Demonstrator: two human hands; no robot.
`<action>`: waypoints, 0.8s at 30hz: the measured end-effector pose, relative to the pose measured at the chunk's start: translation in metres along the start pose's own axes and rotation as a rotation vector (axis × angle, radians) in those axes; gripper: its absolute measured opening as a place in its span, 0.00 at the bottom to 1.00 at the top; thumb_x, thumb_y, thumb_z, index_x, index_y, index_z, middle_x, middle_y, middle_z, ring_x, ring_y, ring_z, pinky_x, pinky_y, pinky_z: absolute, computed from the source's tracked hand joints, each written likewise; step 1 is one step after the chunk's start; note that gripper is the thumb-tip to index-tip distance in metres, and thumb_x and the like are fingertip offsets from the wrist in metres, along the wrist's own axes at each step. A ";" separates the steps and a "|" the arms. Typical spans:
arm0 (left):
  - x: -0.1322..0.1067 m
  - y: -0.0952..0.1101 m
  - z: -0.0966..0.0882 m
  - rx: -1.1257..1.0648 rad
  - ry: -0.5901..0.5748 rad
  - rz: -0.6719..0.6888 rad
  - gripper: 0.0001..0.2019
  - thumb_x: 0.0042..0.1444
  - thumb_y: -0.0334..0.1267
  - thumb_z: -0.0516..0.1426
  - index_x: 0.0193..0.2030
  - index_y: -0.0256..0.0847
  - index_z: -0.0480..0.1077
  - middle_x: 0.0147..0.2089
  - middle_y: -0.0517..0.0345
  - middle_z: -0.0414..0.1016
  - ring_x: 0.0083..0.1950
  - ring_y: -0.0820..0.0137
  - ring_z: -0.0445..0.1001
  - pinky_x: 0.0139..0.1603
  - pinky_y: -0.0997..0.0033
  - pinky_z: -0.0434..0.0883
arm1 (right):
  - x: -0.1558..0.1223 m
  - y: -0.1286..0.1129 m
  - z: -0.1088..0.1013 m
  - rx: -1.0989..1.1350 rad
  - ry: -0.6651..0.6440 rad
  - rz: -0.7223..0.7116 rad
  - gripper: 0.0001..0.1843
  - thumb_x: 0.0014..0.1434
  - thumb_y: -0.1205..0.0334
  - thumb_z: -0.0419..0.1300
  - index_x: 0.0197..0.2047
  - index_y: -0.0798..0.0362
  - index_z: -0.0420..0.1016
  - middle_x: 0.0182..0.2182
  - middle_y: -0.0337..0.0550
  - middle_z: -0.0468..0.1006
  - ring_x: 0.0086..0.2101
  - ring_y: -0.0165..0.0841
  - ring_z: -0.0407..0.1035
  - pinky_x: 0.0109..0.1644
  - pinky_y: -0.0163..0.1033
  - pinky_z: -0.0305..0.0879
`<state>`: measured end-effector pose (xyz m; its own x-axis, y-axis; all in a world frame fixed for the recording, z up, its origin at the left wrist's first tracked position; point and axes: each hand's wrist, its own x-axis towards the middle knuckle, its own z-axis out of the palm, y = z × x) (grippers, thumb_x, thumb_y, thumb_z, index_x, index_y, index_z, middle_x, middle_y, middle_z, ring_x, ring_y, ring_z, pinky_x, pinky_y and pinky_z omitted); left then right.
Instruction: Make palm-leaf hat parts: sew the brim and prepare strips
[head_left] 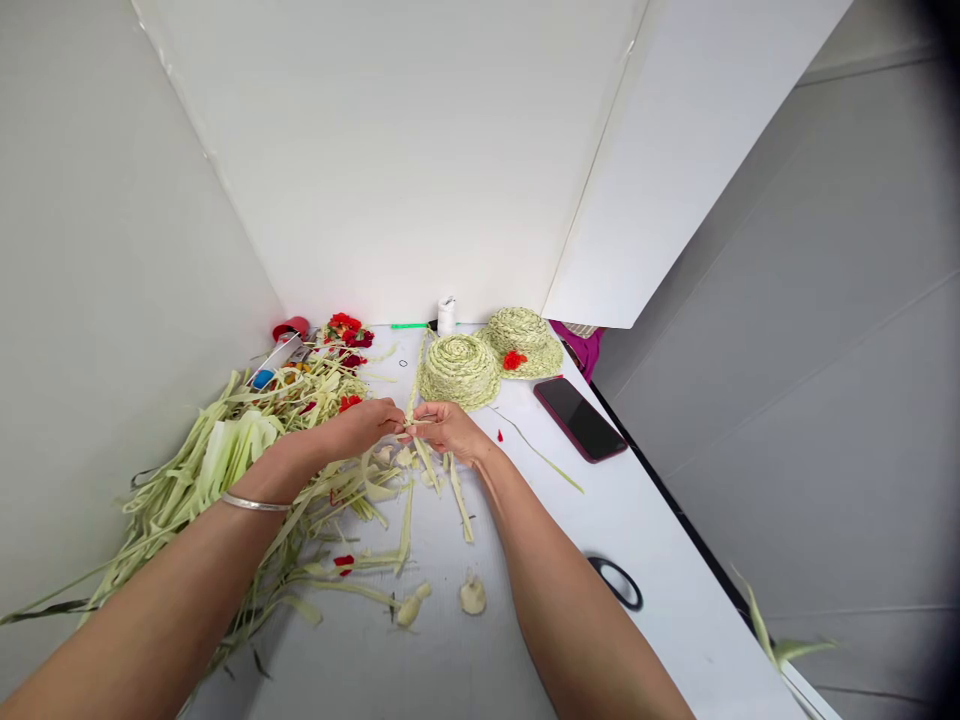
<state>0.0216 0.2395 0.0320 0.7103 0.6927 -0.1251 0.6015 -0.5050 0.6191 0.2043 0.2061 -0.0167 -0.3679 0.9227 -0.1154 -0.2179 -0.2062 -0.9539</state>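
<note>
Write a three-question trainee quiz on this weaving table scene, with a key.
1. True or false: the thin silver bangle is on the wrist of the left hand.

2. Which decoration sits on the farther woven pale-green hat?
A) red flower
B) blue ribbon
C) black cord

3. Fill in the blank: the right hand and left hand grip narrow pale-green leaf strips, and the smartphone in a red case lies to the ____ of the hands.

Key: 1 true; 2 A; 3 right.
</note>
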 end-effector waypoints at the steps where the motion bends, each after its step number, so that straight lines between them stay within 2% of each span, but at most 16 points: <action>1: 0.001 0.000 0.001 0.017 0.015 0.005 0.11 0.54 0.42 0.52 0.23 0.42 0.63 0.32 0.56 0.65 0.36 0.65 0.65 0.40 0.69 0.64 | 0.000 0.000 -0.001 -0.005 -0.004 -0.005 0.26 0.34 0.55 0.73 0.32 0.54 0.65 0.20 0.33 0.73 0.15 0.20 0.49 0.20 0.29 0.36; 5: 0.002 0.004 0.003 0.026 0.032 0.017 0.12 0.56 0.41 0.51 0.22 0.43 0.58 0.28 0.59 0.60 0.35 0.65 0.63 0.40 0.68 0.64 | 0.001 0.000 -0.005 -0.030 -0.002 -0.039 0.27 0.35 0.52 0.72 0.34 0.53 0.64 0.23 0.33 0.74 0.15 0.19 0.46 0.19 0.29 0.36; 9: -0.006 0.008 0.005 -0.052 0.021 0.011 0.14 0.60 0.47 0.46 0.28 0.43 0.60 0.28 0.60 0.61 0.32 0.67 0.62 0.36 0.70 0.63 | 0.000 -0.002 -0.005 -0.086 -0.015 -0.060 0.26 0.37 0.51 0.72 0.34 0.53 0.64 0.25 0.33 0.73 0.16 0.18 0.44 0.19 0.29 0.37; 15: -0.011 0.002 0.020 -0.203 0.095 -0.028 0.18 0.59 0.54 0.47 0.27 0.42 0.62 0.26 0.64 0.58 0.30 0.71 0.59 0.31 0.73 0.60 | -0.002 -0.002 -0.007 -0.268 -0.050 -0.086 0.23 0.42 0.48 0.68 0.33 0.53 0.65 0.22 0.29 0.63 0.17 0.20 0.44 0.19 0.29 0.39; 19: -0.010 0.000 0.031 -0.315 0.160 -0.087 0.18 0.58 0.53 0.48 0.29 0.40 0.66 0.24 0.65 0.59 0.27 0.72 0.57 0.28 0.74 0.57 | -0.004 -0.005 -0.013 -0.456 -0.080 -0.120 0.19 0.51 0.46 0.61 0.34 0.54 0.69 0.20 0.30 0.59 0.19 0.23 0.45 0.20 0.30 0.42; 21: -0.010 0.001 0.035 -0.359 0.206 -0.117 0.17 0.56 0.52 0.50 0.28 0.40 0.65 0.24 0.66 0.58 0.26 0.73 0.56 0.26 0.74 0.55 | -0.004 -0.008 -0.014 -0.576 -0.092 -0.143 0.17 0.57 0.47 0.57 0.34 0.54 0.72 0.20 0.31 0.59 0.20 0.24 0.47 0.22 0.31 0.46; 24: -0.009 0.001 0.043 -0.409 0.281 -0.147 0.15 0.53 0.49 0.52 0.23 0.42 0.60 0.21 0.68 0.53 0.24 0.74 0.52 0.25 0.74 0.51 | -0.006 -0.015 -0.011 -0.787 -0.063 -0.179 0.13 0.60 0.57 0.54 0.28 0.55 0.73 0.21 0.33 0.64 0.23 0.26 0.54 0.29 0.31 0.51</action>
<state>0.0315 0.2104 0.0008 0.4695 0.8812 -0.0550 0.4554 -0.1884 0.8701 0.2192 0.2072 -0.0047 -0.4433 0.8950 0.0507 0.4130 0.2541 -0.8746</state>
